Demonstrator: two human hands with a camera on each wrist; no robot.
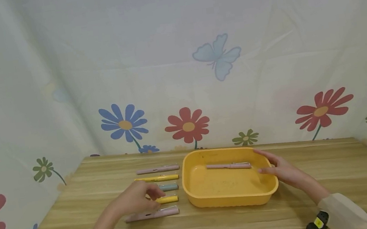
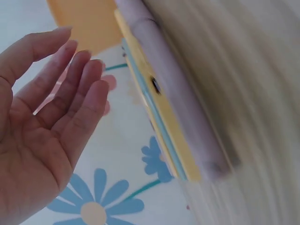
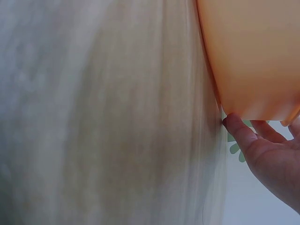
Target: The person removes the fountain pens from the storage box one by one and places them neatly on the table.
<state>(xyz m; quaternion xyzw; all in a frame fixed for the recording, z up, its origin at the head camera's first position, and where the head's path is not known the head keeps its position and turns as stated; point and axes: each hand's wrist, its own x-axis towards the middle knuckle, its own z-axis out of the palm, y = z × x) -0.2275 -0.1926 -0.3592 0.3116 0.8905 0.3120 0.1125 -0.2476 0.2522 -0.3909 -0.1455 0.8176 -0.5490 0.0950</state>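
Note:
A yellow plastic basin [image 1: 231, 201] stands on the table, a lilac pen [image 1: 228, 166] lying in it along its far side. My right hand [image 1: 288, 172] grips the basin's right rim, thumb over the inside and fingers along the outer wall [image 3: 258, 70]. To the left of the basin, several capped pens lie in a column: a lilac pen [image 1: 157, 169] farthest back, a yellow pen [image 1: 161, 178], a blue-green pen [image 1: 170, 187], another yellow pen [image 1: 169, 199] and a nearer lilac pen [image 1: 167, 212]. Above the nearer pens hovers my left hand [image 1: 136, 201], fingers loosely bent and holding nothing [image 2: 51, 112].
The wood-grain table [image 1: 220, 228] reaches back to a pale cloth [image 1: 170, 73] printed with flowers and a butterfly. The cloth also hangs along the left side. Dark straps sit at both sleeves.

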